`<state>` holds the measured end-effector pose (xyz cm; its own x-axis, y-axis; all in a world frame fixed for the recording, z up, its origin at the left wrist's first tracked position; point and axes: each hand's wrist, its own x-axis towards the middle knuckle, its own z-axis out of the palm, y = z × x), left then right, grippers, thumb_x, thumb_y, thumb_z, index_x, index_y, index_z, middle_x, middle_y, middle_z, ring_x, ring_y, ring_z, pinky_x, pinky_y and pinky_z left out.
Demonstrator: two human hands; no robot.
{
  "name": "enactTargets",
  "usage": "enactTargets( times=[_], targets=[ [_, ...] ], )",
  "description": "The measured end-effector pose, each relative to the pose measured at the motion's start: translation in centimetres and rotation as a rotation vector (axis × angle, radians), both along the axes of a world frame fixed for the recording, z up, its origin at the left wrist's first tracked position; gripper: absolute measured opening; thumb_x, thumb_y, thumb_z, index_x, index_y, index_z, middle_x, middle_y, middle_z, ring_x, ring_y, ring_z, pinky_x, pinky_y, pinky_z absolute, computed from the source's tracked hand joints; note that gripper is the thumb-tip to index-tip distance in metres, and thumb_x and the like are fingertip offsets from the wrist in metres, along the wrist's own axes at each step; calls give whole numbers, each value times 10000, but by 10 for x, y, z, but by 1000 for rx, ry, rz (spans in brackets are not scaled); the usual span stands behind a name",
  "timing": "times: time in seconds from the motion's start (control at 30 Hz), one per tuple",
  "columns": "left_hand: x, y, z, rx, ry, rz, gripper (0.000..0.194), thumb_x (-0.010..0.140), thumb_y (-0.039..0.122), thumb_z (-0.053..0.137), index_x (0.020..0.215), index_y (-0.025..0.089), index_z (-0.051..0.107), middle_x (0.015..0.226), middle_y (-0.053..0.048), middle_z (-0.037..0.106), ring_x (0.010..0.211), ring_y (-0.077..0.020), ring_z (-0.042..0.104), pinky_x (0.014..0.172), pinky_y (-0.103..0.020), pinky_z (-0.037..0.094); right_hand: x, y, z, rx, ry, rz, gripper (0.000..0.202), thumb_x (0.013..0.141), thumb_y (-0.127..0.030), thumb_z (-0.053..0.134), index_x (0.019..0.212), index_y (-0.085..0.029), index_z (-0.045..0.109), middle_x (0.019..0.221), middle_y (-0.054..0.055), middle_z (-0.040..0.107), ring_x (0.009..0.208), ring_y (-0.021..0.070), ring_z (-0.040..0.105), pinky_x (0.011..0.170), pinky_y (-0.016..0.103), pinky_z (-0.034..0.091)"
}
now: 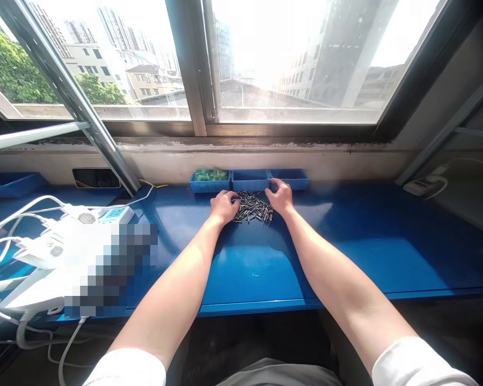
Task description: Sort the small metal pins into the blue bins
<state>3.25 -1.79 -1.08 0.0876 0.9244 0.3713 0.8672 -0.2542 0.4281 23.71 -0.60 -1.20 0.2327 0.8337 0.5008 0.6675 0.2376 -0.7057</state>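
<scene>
A loose heap of small dark metal pieces, like screws or pins, (253, 208) lies on the blue tabletop (257, 268). My left hand (224, 207) rests at the heap's left edge, its fingers curved and thumb apart from the index finger. Across from it, my right hand (280, 197) is at the heap's right side, thumb and index finger apart near the front of the bins. I see nothing held in either hand, though small pieces at the fingertips are hard to make out. Behind the heap stand a middle blue bin (250, 185) and a right blue bin (298, 180).
Green packets (211, 175) fill the left blue bin (210, 186). White plugs and cables crowd a power strip (116, 215) on the left. A dark phone (95, 178) leans at the back, near a metal post (104, 145). Another blue tray (12, 185) sits far left.
</scene>
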Motion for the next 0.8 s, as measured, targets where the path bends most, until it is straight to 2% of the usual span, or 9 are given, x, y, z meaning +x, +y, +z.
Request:
enactTargets(
  times=[0.2, 0.4, 0.6, 0.8],
  targets=[
    [1, 1, -1, -33, -3, -37, 308, 821, 329, 459, 1050, 250, 649, 1161, -30, 600, 1072, -229, 550, 957, -346, 382, 3, 0, 4, -31, 0, -84, 604, 682, -295, 554, 1267, -148, 513, 1288, 74, 532, 1178, 299, 381, 979, 437, 366],
    [0, 0, -1, -60, -23, -96, 370, 831, 206, 378, 1075, 270, 649, 1225, -20, 579, 1156, -233, 499, 997, -377, 341, 8, 3, 3, -110, 4, -166, 605, 697, -307, 516, 1283, -162, 488, 1393, 72, 414, 1213, 313, 319, 981, 466, 338],
    [0, 1, -4, -81, -37, -96, 384, 823, 188, 372, 1072, 276, 650, 1234, -23, 573, 1165, -244, 490, 994, -400, 335, 10, 6, 0, -146, 9, -154, 592, 703, -298, 523, 1276, -158, 484, 1408, 89, 377, 1197, 331, 323, 958, 482, 351],
    [1, 1, -4, -76, -42, -120, 335, 840, 229, 385, 965, 279, 692, 1197, -18, 588, 1139, -250, 504, 999, -412, 328, 10, 5, 1, -171, -2, -131, 617, 710, -313, 531, 1302, -153, 460, 1429, 79, 348, 1204, 346, 315, 958, 474, 355]
  ],
)
